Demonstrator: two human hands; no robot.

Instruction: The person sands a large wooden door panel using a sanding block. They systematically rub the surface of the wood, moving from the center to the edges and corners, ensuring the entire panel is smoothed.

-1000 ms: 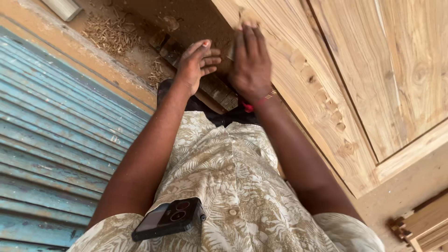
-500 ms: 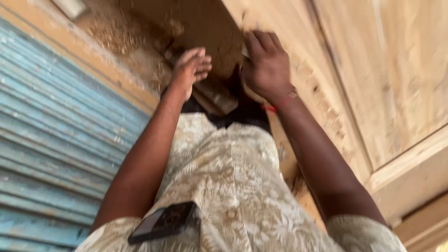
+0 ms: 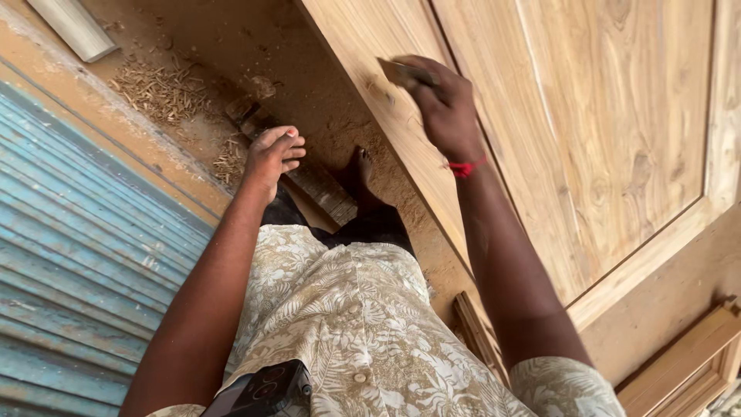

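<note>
My right hand [image 3: 446, 106] is closed around a small flat brown piece [image 3: 401, 72] and presses it against the edge rail [image 3: 363, 54] of a large pale wooden door [image 3: 594, 139]. A red thread circles that wrist. My left hand [image 3: 272, 154] hangs free to the left with its fingers loosely curled and nothing in it. It hovers above a dark wooden block [image 3: 320, 185] lying on the dusty floor. My bare foot [image 3: 360, 176] rests beside that block, close to the door's edge.
Wood shavings [image 3: 158, 89] are scattered on the brown floor. A blue corrugated shutter [image 3: 85, 255] fills the left side. A pale bar [image 3: 73, 27] lies at top left. Thin wood strips [image 3: 472, 332] and frame pieces [image 3: 683, 359] sit at lower right. A dark phone [image 3: 258, 390] sticks out of my shirt pocket.
My right hand slid along the door's edge rail with the brown piece. My left hand dropped away from the door and to the left. The view shifted, and my foot shows.
</note>
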